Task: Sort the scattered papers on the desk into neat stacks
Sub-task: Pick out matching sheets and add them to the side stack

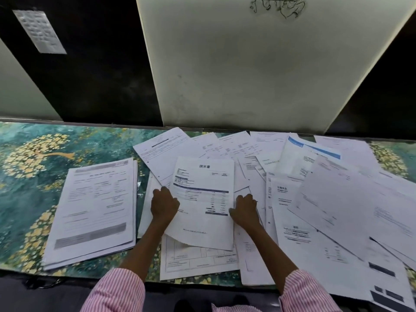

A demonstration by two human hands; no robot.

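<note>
I am holding the sheet (203, 194) headed "請求書", left grip (164, 206) and right grip (245, 210) both clamped on its edges; a stack (94, 210) is lying left on the worktop (27, 176).

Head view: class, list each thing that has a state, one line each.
invoice sheet, held by both side edges, lower edge curling up.
left grip, pinching the invoice sheet's left edge.
right grip, holding its right edge.
left stack, roughly squared, lying flat.
scattered papers, overlapping, unsorted.
</note>
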